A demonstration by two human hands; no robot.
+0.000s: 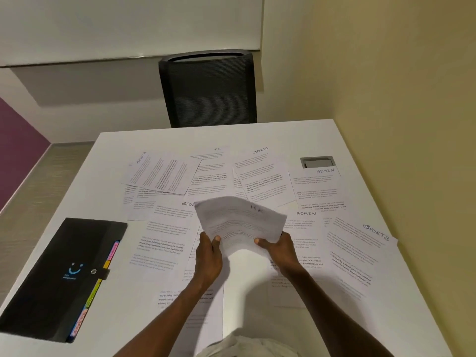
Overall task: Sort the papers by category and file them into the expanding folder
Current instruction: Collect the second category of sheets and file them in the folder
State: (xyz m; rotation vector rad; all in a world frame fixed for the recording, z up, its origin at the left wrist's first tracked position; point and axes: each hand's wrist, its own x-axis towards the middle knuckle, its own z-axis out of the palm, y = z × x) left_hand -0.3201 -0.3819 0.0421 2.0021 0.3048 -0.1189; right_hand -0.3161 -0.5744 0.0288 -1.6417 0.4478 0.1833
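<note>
Head view: one white tabletop [257, 136] carries loose printed papers spread from its far middle to its near edge, overlapping so that no full count can be made. Handwritten headings legible: "SPORTS" on four sheets, "ADMIN" on two, "HR" on one lying sheet [210, 161] near the far edge. Left hand [208, 256] and right hand [280, 252] together grip one small sheaf headed "HR" [240, 222], raised above the middle of the tabletop, thumbs on top, fingers curled beneath; its sheet count cannot be told. One black expanding folder [59, 274] lies closed at the near left corner, coloured tabs showing along its right side, clear of both hands. One black mesh chair [208, 91] stands beyond the far edge. One grey cable hatch [315, 161] sits near the far right corner, partly under an "ADMIN" sheet [318, 186].
</note>
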